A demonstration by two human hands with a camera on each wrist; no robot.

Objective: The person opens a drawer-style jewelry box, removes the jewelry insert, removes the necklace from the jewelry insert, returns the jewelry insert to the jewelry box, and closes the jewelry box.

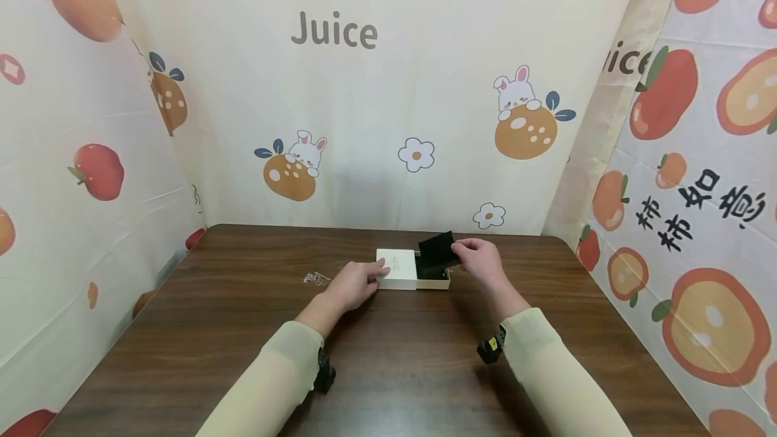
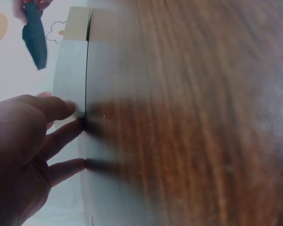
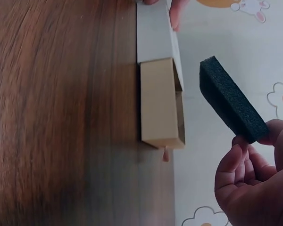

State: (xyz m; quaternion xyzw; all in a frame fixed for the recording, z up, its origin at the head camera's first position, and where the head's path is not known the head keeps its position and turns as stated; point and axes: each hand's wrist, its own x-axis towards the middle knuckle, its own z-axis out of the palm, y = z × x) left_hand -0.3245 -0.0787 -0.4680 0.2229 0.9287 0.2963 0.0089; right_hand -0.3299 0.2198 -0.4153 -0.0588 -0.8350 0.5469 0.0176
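Note:
A small drawer box lies near the back of the table, its white sleeve (image 1: 396,268) on the left and its tan drawer (image 3: 158,103) slid partway out to the right. My left hand (image 1: 354,283) grips the left end of the sleeve, thumb and fingers about its edges. Above the drawer, my right hand (image 1: 482,260) pinches a black foam pad (image 1: 438,252) by one corner. The pad is tilted and clear of the drawer in the right wrist view. Dark material (image 1: 425,272) shows inside the drawer. A short ribbon tab (image 3: 166,154) sticks out of the drawer's end.
A small silvery chain (image 1: 316,278) lies on the brown wooden table (image 1: 388,363), left of the box. Printed fabric curtains (image 1: 388,106) stand behind the table and along both sides. Each wrist carries a small black camera (image 1: 491,346).

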